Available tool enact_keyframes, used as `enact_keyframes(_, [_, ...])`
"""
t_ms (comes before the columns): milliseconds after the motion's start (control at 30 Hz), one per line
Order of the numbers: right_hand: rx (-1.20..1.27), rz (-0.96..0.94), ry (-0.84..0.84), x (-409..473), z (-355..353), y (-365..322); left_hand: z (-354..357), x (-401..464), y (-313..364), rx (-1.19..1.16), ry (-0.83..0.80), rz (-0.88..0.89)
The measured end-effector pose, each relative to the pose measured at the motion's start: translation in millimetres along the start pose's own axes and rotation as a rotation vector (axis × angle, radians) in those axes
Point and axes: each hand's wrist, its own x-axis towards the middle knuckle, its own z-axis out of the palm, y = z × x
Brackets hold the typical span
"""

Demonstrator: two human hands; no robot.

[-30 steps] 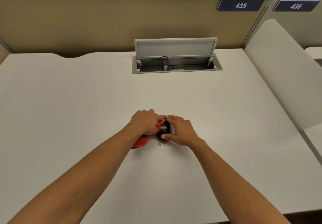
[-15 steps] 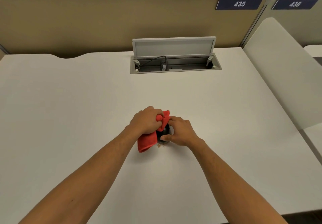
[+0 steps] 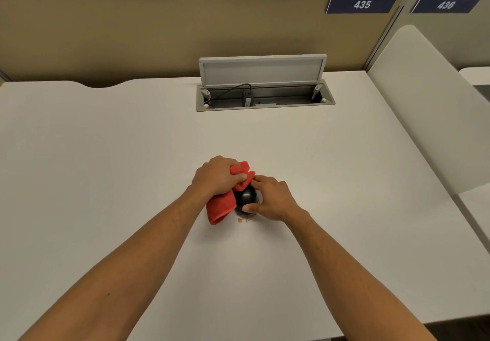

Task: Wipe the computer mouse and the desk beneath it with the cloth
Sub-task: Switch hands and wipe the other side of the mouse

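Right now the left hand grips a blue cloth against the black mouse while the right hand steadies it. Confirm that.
Not quite: the cloth is red, as the head view shows. The left hand grips it against the black mouse while the right hand steadies it.

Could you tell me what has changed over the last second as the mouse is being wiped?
The left hand has carried the red cloth away from the person, from the near left side of the black mouse up over its far end. The right hand still holds the mouse in the same spot on the white desk, and the crumbs in front of it remain.
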Motion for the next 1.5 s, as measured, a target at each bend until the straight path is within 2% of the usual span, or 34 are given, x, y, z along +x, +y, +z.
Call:
enact_keyframes(100, [-0.005,0.0,-0.006,0,-1,0,5,-3,5,0.084,-0.09,0.051])
enact_keyframes(433, [-0.011,-0.004,0.025,0,1,0,13,6,10,0.195,0.055,-0.039])
enact_keyframes(567, [-0.014,0.002,0.022,-1,1,1,9,7,1,0.092,0.059,-0.078])
enact_keyframes(667, [-0.01,-0.008,0.02,-1,0,1,6,8,0,0.023,0.012,-0.002])
enact_keyframes(800, [-0.006,-0.019,0.019,-1,-1,-1,13,6,3,0.042,-0.01,0.03])
enact_keyframes(1033, [0.008,-0.032,0.063,-1,2,2,20,7,8,0.131,0.104,-0.037])
enact_keyframes(1200, [0.017,-0.082,0.098,-4,9,9,23,1,2,0.081,0.12,-0.003])
enact_keyframes(1500, [0.054,-0.085,0.059,-10,20,20,25,-3,-2,0.076,0.115,0.01])
